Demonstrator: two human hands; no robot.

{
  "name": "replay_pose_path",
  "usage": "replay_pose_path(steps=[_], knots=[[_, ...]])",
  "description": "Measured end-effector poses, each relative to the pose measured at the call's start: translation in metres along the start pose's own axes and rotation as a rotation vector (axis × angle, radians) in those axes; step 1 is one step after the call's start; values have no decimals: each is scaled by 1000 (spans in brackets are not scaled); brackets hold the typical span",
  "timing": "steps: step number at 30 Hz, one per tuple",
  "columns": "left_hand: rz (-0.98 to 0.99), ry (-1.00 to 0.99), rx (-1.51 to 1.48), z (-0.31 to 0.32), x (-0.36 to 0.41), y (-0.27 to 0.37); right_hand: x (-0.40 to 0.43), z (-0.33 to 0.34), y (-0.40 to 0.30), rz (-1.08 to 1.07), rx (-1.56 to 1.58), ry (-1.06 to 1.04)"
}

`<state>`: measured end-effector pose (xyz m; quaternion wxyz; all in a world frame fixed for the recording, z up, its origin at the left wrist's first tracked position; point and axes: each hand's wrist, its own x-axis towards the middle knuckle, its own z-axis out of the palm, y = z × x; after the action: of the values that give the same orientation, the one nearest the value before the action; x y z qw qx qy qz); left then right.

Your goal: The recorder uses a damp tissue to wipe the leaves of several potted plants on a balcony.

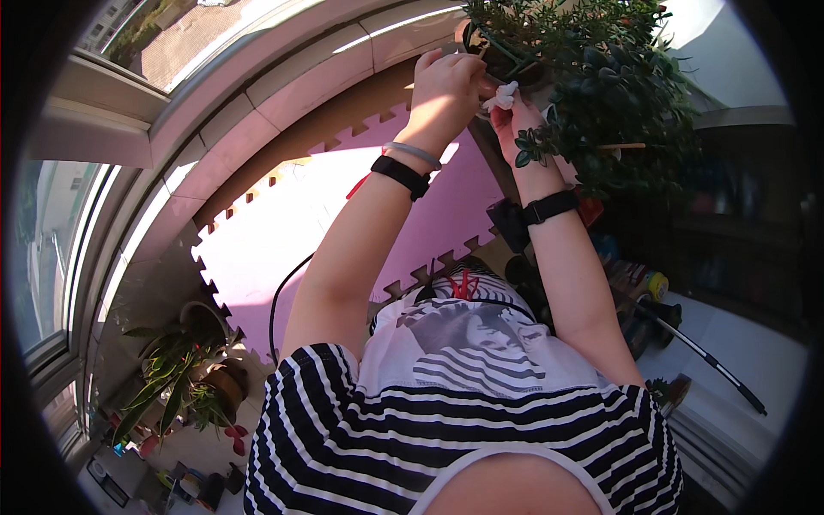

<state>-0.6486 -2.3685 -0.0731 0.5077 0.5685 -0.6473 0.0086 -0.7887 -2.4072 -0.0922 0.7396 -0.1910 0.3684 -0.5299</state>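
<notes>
My right hand [517,121] grips a crumpled white tissue [502,96], which sticks up between the fingers and thumb. Close beside it on the left is my left hand [449,89], back turned upward and fingers bent; whatever lies under those fingers is hidden. Both hands are at the near side of a brown plant pot [475,40] by the window ledge. A leafy green plant [618,96] spreads to the right, and one of its sprigs [535,145] hangs over my right wrist.
Pink interlocking foam mats [270,212] cover the floor below, partly in bright sun. A tiled ledge [309,80] curves along the windows at left. Potted plants [170,380] stand at lower left. At right a black-and-silver pole [702,354] slants across a white surface.
</notes>
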Motion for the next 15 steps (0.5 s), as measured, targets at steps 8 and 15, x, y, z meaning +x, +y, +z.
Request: replay_pose_path(steps=[8, 15], knots=[[49, 114, 25, -6, 4, 8, -1, -3, 3, -4, 64, -140], [26, 101, 17, -14, 10, 14, 6, -13, 5, 17, 96, -153]])
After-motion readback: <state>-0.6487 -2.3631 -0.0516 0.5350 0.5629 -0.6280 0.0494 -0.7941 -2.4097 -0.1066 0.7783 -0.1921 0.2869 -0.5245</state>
